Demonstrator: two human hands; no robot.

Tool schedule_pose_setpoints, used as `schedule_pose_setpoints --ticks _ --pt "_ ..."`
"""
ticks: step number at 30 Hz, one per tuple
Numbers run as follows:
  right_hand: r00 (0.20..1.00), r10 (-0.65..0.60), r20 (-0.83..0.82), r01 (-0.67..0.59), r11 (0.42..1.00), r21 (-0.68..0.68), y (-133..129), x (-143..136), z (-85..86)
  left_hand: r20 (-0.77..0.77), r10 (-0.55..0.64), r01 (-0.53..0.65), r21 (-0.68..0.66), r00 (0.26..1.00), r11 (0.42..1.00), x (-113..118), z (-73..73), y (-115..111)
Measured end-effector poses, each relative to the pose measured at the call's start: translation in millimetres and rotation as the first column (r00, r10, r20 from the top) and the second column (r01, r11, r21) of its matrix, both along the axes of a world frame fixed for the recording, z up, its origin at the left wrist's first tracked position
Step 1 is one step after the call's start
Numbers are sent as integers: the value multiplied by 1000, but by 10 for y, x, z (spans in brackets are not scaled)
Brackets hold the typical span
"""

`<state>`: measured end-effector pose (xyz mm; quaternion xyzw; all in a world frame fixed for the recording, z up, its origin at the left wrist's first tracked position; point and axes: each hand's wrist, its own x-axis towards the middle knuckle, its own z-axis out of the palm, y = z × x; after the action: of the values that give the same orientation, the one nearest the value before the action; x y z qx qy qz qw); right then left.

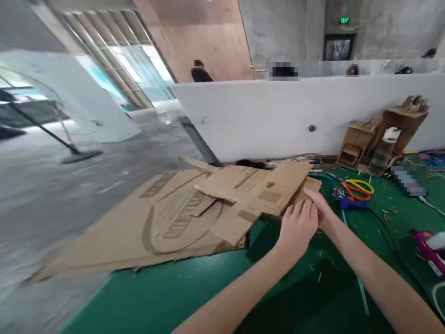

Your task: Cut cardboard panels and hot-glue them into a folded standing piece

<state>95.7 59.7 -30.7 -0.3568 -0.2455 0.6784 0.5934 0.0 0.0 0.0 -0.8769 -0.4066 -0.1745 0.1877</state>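
A cut piece of brown cardboard with printing is raised at a tilt over a larger printed cardboard sheet, which overhangs the table's left edge. My left hand is closed on the right end of the upper piece, fingers curled round its lower edge. Close beside it, my right hand is closed on the same end, thumb lying against the cardboard. The fingertips are partly hidden behind the piece and the other hand.
Right of my hands on the green table lie red-and-yellow scissors, a blue glue gun with a cable, a phone and a magenta tool. Behind stand a bottle, cardboard structures and a white partition.
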Motion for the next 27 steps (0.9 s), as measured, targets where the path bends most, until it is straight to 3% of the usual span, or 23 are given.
schedule_pose_setpoints --ticks 3,6,9,11,13,16,20,22,23,27 --pt "998 -63 12 63 997 -52 -106 166 -144 52 -30 32 -33 998 999 -110 -7 -102" --pt "995 -97 21 98 990 -98 -219 401 -229 111 155 -148 -63 982 987 -377 -35 -61" --pt "992 -112 56 118 986 -117 -318 624 -255 118 330 -294 -248 936 923 -681 -154 49" --pt "992 -112 56 117 989 -96 -361 711 -258 128 342 -255 -443 931 859 -789 -270 77" --pt "992 -115 51 118 991 -65 -380 743 -259 153 337 -210 -533 929 820 -793 -369 51" --pt "989 -146 35 147 989 -17 -375 738 -262 222 331 -167 -541 917 824 -687 -426 -29" --pt "980 -197 -14 197 980 2 -360 748 -271 359 374 -115 -571 855 813 -591 -373 -57" --pt "978 -208 -36 208 978 1 -360 773 -269 464 456 -91 -618 759 781 -602 -330 -21" --pt "975 -216 -47 217 976 -2 -363 788 -263 533 508 -64 -645 677 762 -620 -307 7" --pt "964 -246 -99 246 969 -9 -390 874 -192 714 675 262 -698 187 666 -798 -206 170"
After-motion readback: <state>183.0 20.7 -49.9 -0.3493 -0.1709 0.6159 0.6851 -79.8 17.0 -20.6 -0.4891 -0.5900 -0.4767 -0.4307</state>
